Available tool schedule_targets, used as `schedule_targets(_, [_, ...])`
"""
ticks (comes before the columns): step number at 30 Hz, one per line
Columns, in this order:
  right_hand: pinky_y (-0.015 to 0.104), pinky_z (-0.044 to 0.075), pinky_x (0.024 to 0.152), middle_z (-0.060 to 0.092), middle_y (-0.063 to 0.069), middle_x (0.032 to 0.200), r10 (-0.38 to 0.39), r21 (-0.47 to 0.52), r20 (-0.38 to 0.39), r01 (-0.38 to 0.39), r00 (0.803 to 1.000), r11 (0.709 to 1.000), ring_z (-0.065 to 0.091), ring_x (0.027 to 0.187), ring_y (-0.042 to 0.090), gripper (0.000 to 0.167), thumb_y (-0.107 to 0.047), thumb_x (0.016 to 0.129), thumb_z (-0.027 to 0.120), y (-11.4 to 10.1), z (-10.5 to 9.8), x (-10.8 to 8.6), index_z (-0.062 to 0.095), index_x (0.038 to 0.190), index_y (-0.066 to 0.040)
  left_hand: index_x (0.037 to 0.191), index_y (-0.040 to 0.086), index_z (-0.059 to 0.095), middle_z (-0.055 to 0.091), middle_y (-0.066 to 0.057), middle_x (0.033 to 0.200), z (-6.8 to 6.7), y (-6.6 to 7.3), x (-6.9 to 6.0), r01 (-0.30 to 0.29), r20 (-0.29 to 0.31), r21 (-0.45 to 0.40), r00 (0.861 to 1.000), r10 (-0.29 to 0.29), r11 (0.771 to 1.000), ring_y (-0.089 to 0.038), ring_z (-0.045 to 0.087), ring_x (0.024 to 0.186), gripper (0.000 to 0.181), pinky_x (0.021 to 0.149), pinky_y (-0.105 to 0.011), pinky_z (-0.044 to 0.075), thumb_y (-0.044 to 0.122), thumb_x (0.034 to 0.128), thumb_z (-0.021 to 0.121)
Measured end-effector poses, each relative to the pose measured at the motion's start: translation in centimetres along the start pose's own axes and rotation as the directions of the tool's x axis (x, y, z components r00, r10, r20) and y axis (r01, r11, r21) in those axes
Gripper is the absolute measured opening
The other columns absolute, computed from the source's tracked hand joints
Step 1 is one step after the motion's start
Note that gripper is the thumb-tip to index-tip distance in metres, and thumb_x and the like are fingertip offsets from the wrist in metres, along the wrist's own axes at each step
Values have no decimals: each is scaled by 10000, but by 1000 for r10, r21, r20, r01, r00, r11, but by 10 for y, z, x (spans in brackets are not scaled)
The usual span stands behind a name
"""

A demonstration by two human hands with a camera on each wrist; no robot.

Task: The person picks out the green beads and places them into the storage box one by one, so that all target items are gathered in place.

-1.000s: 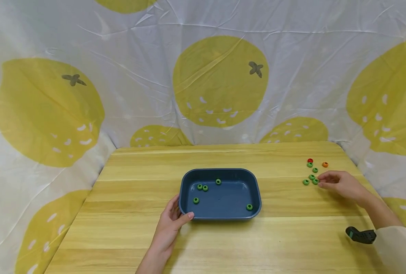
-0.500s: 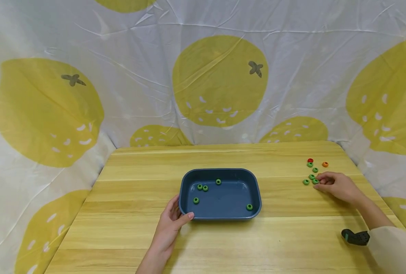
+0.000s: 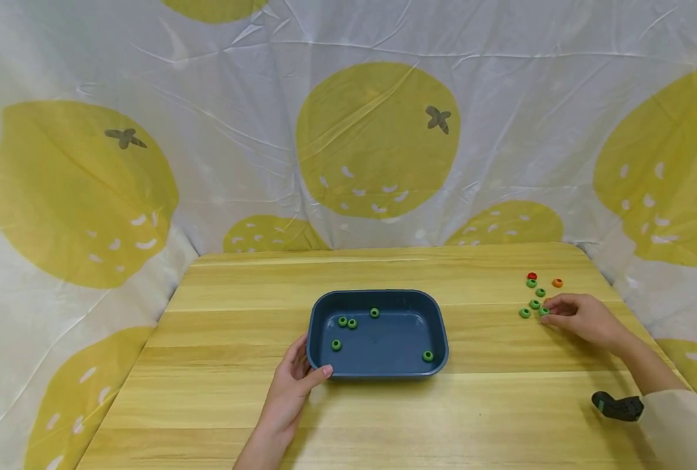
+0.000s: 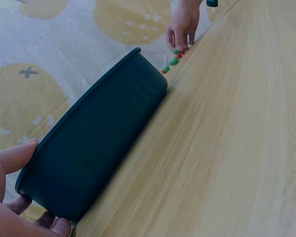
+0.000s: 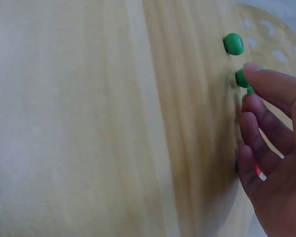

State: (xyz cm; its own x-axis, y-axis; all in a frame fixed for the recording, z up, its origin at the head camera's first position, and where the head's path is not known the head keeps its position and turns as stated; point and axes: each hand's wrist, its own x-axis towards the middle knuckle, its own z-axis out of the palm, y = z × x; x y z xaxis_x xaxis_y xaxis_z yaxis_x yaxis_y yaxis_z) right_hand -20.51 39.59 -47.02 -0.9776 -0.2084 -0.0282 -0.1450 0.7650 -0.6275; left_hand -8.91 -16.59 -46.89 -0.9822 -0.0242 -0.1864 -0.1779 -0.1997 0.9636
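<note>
My left hand [image 3: 286, 391] grips the near left corner of a dark blue rectangular tub [image 3: 377, 375], thumb on the rim and fingers against the outside. Several round green beads with holes lie inside, one of them a bead [image 3: 428, 356] at the right end. At the table's right, my right hand [image 3: 586, 320] pinches a green bead [image 3: 545, 312] between thumb and forefinger. Close by lie other green beads [image 3: 525, 313], a red bead [image 3: 532, 276] and an orange bead [image 3: 557, 282]. Another orange bead is partly hidden behind the fingers.
The wooden table [image 3: 207, 378] ends at a hanging cloth [image 3: 254, 143] printed with yellow lemons. A black device [image 3: 617, 406] sits at the right wrist, beside the pale sleeve [image 3: 686, 424]. The tub stands between the left hand and the loose beads.
My right hand has come to the green bead and closed thumb and forefinger on it; the bead has shifted slightly right. The left hand and the tub have stayed in place.
</note>
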Motion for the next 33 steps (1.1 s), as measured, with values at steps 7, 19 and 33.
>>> schedule_targets(7, [286,526,704,684,55,1024,-16,1,31,16,999,1000,610,868,119,336,-239,976,751,-12,-9,4,706,1186,20,1590,59,351,384,-141,1604,0,0,1,10,-2,-10,1000,-10,1000,-316,377,1448,812,1061,-247,420,-33,893,759])
schedule_targets(19, [312,527,751,687,24,1005,-66,-7,69,67,995,998,637,910,187,290,-264,957,773,-38,-8,22,729,1138,-41,1592,61,349,385,-142,1602,0,0,-1,9,-2,-6,1000,-9,1000,-319,374,1450,810,1057,-250,425,-19,900,762])
schedule_targets(33, [374,542,682,673,49,987,-113,90,133,102,985,991,630,881,251,250,-228,971,756,-66,5,41,722,1137,-44,1590,51,342,379,-146,1605,-1,-2,1,1,4,3,1000,-1,1000,-324,362,1456,813,1017,-221,448,-30,897,760])
